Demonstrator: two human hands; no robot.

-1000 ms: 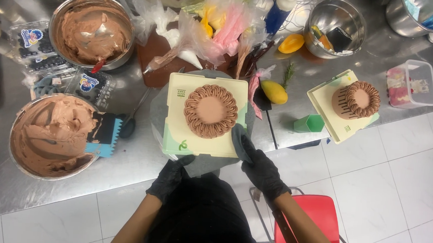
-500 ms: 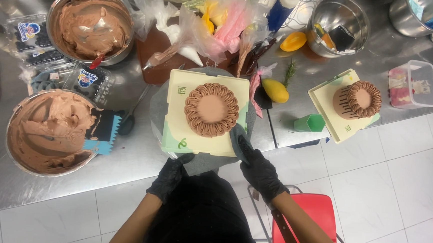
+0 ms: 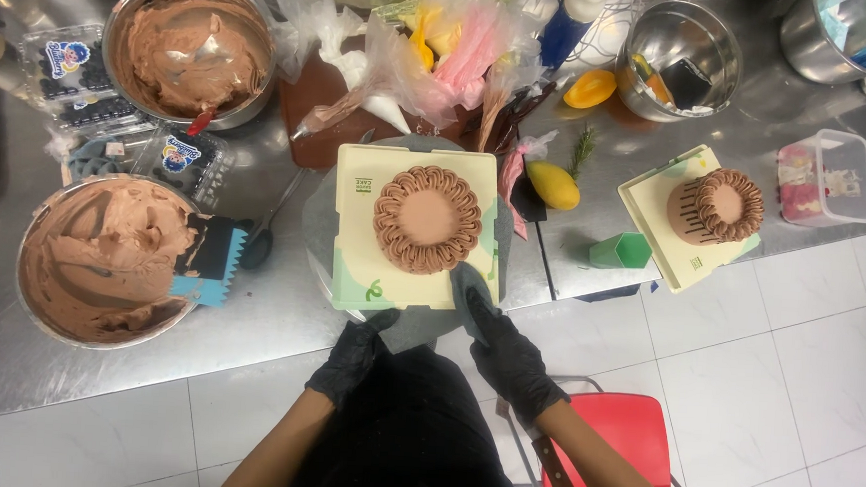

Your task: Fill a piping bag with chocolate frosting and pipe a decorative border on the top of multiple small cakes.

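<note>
A round chocolate cake [image 3: 426,219] with piped loops around its top sits on a pale yellow square board [image 3: 360,259], which rests on a grey turntable [image 3: 318,228]. My left hand [image 3: 351,357], in a black glove, grips the near edge of the turntable under the board. The gloved right hand [image 3: 500,347] reaches up with its fingers flat on the board's near right corner. A second, similar cake [image 3: 716,206] stands on its own board [image 3: 652,215] to the right.
Two steel bowls of chocolate cream [image 3: 101,258] [image 3: 190,46] sit at the left, with a blue comb scraper [image 3: 209,261]. Piping bags [image 3: 435,43], berry punnets [image 3: 78,76], a green cup [image 3: 621,250] and a yellow fruit [image 3: 553,184] crowd the steel counter. A red stool [image 3: 617,435] stands below.
The hands stay at the board's near edge; the right fingers have slid slightly further onto the corner. The view has shifted a little.
</note>
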